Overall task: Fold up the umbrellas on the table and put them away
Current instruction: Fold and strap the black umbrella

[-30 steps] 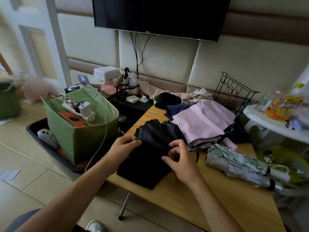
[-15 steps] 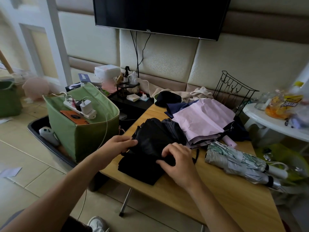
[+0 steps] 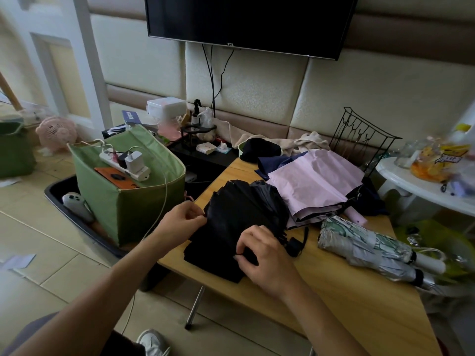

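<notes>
Both hands are on the black umbrella (image 3: 239, 222) right now. My left hand (image 3: 180, 222) is pinching the fabric edge on its left side, fingers curled in tight, and my right hand (image 3: 264, 255) is gripping the near end of the bundle, fingers curled around the folds. It's lying collapsed but still messy at the near-left part of the wooden table (image 3: 347, 299), with its little black strap (image 3: 298, 242) flopped out to the right.

Counting umbrellas on the table, I get four: the black one I'm holding, a pink one (image 3: 313, 183) just beyond it to the right with its canopy loose, and two rolled-up patterned ones (image 3: 365, 242) lying side by side at the right edge, white handles pointing right. There's some navy fabric (image 3: 272, 163) poking out from under the pink one, can't tell if that's a fifth.

Off to the left on the floor there's one green storage bag (image 3: 123, 201) with a power strip (image 3: 123, 163) sitting on top. One TV (image 3: 246, 19) on the far wall, one black wire rack (image 3: 359, 140) at the table's far right.
</notes>
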Tool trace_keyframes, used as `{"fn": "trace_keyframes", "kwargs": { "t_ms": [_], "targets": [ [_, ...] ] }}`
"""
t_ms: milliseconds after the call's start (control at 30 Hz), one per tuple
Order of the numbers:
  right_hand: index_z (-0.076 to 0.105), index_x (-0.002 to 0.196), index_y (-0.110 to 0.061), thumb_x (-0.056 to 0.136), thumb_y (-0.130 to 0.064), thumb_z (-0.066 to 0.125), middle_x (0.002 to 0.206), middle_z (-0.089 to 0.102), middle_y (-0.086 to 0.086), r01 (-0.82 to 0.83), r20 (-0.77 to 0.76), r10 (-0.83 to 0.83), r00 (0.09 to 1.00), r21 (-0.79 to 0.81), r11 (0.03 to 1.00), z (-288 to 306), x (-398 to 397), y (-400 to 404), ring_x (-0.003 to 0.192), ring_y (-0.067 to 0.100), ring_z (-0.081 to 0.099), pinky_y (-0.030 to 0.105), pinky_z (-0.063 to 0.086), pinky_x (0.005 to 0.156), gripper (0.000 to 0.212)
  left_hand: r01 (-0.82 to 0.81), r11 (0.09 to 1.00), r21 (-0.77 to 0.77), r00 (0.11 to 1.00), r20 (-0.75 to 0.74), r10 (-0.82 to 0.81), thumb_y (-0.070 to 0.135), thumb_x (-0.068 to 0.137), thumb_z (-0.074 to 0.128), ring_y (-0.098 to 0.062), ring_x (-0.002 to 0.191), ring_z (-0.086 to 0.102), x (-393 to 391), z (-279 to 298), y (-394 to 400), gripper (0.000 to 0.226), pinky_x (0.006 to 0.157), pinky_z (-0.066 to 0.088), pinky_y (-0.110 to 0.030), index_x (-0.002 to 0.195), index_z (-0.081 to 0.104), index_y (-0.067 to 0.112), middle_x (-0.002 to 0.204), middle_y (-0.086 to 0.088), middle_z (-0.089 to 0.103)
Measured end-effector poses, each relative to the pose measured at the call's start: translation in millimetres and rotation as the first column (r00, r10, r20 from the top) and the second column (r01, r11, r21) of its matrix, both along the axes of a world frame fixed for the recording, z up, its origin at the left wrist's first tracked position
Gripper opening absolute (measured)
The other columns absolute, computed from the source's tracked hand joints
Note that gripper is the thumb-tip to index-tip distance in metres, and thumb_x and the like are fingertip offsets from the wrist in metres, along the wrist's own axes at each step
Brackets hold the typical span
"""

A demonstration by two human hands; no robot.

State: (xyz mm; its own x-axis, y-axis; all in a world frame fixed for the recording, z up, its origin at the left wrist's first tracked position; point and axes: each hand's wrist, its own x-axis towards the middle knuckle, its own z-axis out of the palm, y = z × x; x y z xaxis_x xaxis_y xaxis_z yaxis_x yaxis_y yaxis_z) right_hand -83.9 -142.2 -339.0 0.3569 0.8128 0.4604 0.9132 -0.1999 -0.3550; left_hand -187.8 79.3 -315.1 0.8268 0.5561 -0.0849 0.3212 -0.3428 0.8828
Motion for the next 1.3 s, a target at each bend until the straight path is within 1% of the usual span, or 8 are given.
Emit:
{"fn": "trace_keyframes", "kwargs": {
  "t_ms": [133, 233, 367, 567, 733, 900, 1167, 1300],
  "targets": [
    [0.057, 0.093, -0.022, 0.089, -0.025, 0.069, 0.1, 0.054, -0.009, -0.072, -0.042, 0.067, 0.997, -0.154, 0.985, -10.2, -2.6, 7.2, 0.097, 0.012, 0.05, 0.038, 0.051, 0.082, 0.013, -0.062, 0.731, 0.679, 0.965, 0.229, -0.13, 0.04, 0.09, 0.049, -0.012, 0.121, 0.045, 10.4, -6.9, -14.2, 0.036, 0.102, 0.042, -0.039, 0.122, 0.059, 0.027, 0.127, 0.009, 0.052],
    [0.062, 0.097, -0.019, 0.093, -0.032, 0.068, 0.105, 0.057, -0.005, -0.102, -0.145, 0.069, 0.987, -0.234, 0.967, -6.4, -4.1, 9.0, 0.101, 0.012, 0.051, 0.036, 0.049, 0.088, 0.015, 0.192, 0.555, 0.809, 0.913, 0.059, -0.403, 0.038, 0.101, 0.04, -0.011, 0.153, 0.019, 26.4, -19.7, -26.3, 0.048, 0.125, 0.019, -0.037, 0.149, 0.047, 0.032, 0.163, 0.007, 0.031],
    [0.065, 0.091, -0.022, 0.095, -0.036, 0.066, 0.094, 0.065, -0.01, -0.102, -0.245, 0.053, 0.968, -0.193, 0.976, 10.9, 2.2, 5.4, 0.087, 0.006, 0.06, 0.028, 0.051, 0.075, 0.014, 0.358, 0.426, 0.831, 0.908, -0.203, -0.367, 0.06, 0.102, 0.002, -0.013, 0.154, -0.02, 39.7, -52.7, -29.4, 0.062, 0.127, -0.004, -0.04, 0.161, 0.005, 0.04, 0.169, 0.005, -0.012],
    [0.065, 0.098, -0.022, 0.097, -0.02, 0.065, 0.098, 0.061, -0.009, 0.397, -0.295, -0.348, 0.89, 0.126, 0.909, 12.3, 49.0, 11.6, 0.084, 0.004, 0.061, 0.017, 0.05, 0.07, 0.003, 0.382, 0.395, 0.835, 0.912, -0.273, -0.306, 0.071, 0.1, 0.01, -0.015, 0.152, -0.026, 44.0, -75.9, -30.7, 0.068, 0.127, -0.004, -0.046, 0.158, -0.015, 0.042, 0.167, 0.002, -0.023],
    [0.058, 0.127, -0.015, 0.093, -0.043, 0.071, 0.117, 0.061, 0.001, 0.61, -0.447, -0.565, 0.694, -0.053, 0.791, 5.1, 77.7, 28.8, 0.109, 0.02, 0.06, 0.032, 0.05, 0.085, 0.046, 0.398, 0.386, 0.832, 0.905, -0.288, -0.312, 0.083, 0.093, 0.017, -0.016, 0.152, -0.028, 44.3, -74.2, -30.0, 0.083, 0.127, -0.005, -0.046, 0.157, -0.017, 0.042, 0.166, 0.001, -0.026],
    [0.07, 0.087, -0.02, 0.093, -0.02, 0.072, 0.081, 0.068, -0.008, 0.619, -0.47, -0.48, 0.741, 0.199, 0.76, 10.0, 84.8, 37.1, 0.079, 0.009, 0.065, 0.007, 0.04, 0.062, 0.007, 0.401, 0.399, 0.825, 0.905, -0.288, -0.314, 0.085, 0.092, 0.018, -0.015, 0.151, -0.031, 44.7, -74.1, -29.7, 0.085, 0.127, -0.005, -0.046, 0.156, -0.02, 0.044, 0.165, 0.003, -0.028],
    [0.057, 0.11, -0.011, 0.094, -0.009, 0.065, 0.093, 0.066, -0.001, 0.756, -0.795, -0.298, 0.528, 0.28, 0.591, 24.8, 81.9, 24.7, 0.078, 0.014, 0.062, 0.016, 0.046, 0.063, 0.018, 0.406, 0.401, 0.821, 0.902, -0.289, -0.322, 0.082, 0.094, 0.02, -0.015, 0.15, -0.032, 44.6, -73.2, -30.9, 0.084, 0.127, -0.006, -0.045, 0.155, -0.022, 0.044, 0.165, 0.003, -0.029],
    [0.057, 0.128, -0.009, 0.092, -0.002, 0.066, 0.112, 0.073, 0.009, 0.612, -0.946, 0.108, 0.307, 0.283, 0.739, 31.0, 82.6, 21.2, 0.099, 0.021, 0.07, 0.03, 0.054, 0.082, 0.039, 0.411, 0.413, 0.813, 0.9, -0.289, -0.327, 0.082, 0.094, 0.02, -0.014, 0.149, -0.033, 43.5, -72.9, -30.2, 0.083, 0.126, -0.009, -0.042, 0.155, -0.021, 0.044, 0.165, 0.003, -0.03]
  ]
}}
